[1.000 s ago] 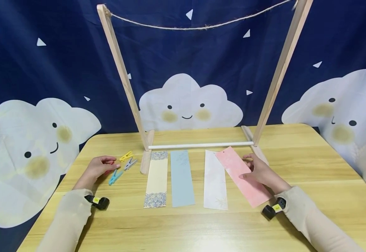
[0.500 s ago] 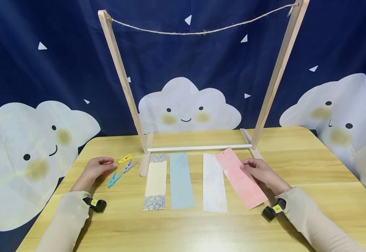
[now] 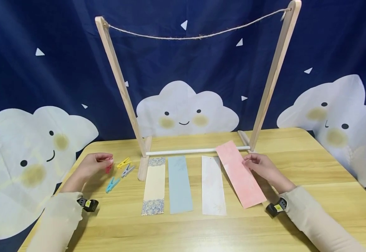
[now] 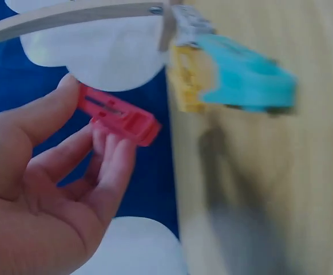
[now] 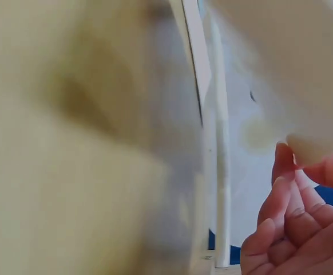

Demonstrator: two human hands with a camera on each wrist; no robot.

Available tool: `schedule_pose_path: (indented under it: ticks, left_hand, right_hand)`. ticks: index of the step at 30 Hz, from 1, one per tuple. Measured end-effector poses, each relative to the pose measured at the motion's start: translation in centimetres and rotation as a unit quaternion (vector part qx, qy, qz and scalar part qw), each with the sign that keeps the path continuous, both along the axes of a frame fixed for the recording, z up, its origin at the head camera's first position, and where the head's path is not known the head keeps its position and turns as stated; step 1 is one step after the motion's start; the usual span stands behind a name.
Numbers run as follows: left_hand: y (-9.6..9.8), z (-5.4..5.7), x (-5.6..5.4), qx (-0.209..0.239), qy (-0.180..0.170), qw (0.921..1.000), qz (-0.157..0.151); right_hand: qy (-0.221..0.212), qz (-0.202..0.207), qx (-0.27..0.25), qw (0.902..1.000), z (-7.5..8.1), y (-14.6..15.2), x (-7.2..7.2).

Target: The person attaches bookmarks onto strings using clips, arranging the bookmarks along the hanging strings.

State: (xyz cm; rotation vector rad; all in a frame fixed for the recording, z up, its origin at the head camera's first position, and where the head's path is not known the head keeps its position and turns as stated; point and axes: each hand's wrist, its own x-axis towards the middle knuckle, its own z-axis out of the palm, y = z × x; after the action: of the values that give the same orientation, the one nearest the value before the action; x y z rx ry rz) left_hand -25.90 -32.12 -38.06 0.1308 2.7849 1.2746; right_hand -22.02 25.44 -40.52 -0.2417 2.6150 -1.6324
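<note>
My left hand [image 3: 92, 168] pinches a red clothespin [image 4: 121, 114] between thumb and fingers, lifted above the table's left side. Beside it on the wood lie a yellow clothespin [image 3: 124, 162], a grey clothespin [image 3: 127, 171] and a light blue clothespin [image 3: 112, 184]. At the right, my right hand [image 3: 264, 169] pinches the right edge of a pink paper strip [image 3: 240, 175], which is tilted and raised off the table. Left of it a white strip [image 3: 213, 189], a blue strip [image 3: 180, 185] and a cream strip with blue patterned ends [image 3: 154, 182] lie flat in a row.
Behind the strips stands a wooden frame [image 3: 274, 73] with a sagging twine [image 3: 183, 38] between its post tops and a white rod [image 3: 180, 152] low across its base. A dark blue cloth with white clouds [image 3: 186, 108] hangs behind the table [image 3: 183, 231].
The right hand has lifted the pink strip; its upper end now overlaps the white rod. The left hand has raised the red clothespin from the table, away from the other clothespins.
</note>
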Motion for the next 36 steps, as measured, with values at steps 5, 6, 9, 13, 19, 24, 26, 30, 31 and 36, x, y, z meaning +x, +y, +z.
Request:
schedule_pose_path:
  ticks: [5, 6, 9, 13, 19, 24, 26, 30, 31, 36]
  left_hand:
    - [1.0, 1.6, 0.1, -0.022, 0.004, 0.9978, -0.062]
    - [1.2, 2.0, 0.1, -0.027, 0.009, 0.9969, -0.073]
    - [1.9, 3.0, 0.0, -0.038, 0.015, 0.9947, -0.095]
    - [3.0, 4.4, -0.1, -0.044, 0.022, 0.9936, -0.102]
    - [5.4, 7.2, -0.2, -0.04, 0.035, 0.9935, -0.1]
    - [7.4, 9.6, -0.5, -0.014, 0.043, 0.9933, -0.106]
    - [8.1, 10.5, -0.6, -0.003, 0.053, 0.9926, -0.11]
    - [9.3, 12.4, -0.7, 0.017, 0.066, 0.9907, -0.118]
    - [9.7, 12.9, -0.7, 0.023, 0.067, 0.9904, -0.119]
    - [11.4, 15.4, -0.9, 0.045, 0.072, 0.9895, -0.117]
  right_hand:
    - [0.002, -0.015, 0.003, 0.9999, 1.3, -0.3, -0.4]
    - [0.006, -0.019, 0.005, 0.9998, 1.7, -0.4, -0.5]
    - [0.028, -0.018, 0.004, 0.9994, 2.8, -0.9, -0.9]
    - [0.045, -0.005, 0.003, 0.999, 4.0, -1.7, -1.5]
    - [0.036, 0.009, 0.0, 0.9993, 5.3, -3.2, -2.4]
    - [0.059, 0.016, -0.006, 0.9981, 6.4, -4.6, -3.4]
    - [0.072, 0.014, -0.007, 0.9973, 6.8, -5.1, -3.8]
    - [0.096, 0.011, -0.011, 0.9953, 7.8, -6.2, -4.6]
    - [0.101, 0.009, -0.009, 0.9949, 8.1, -6.5, -4.8]
    - [0.112, 0.006, -0.016, 0.9935, 9.7, -8.0, -5.4]
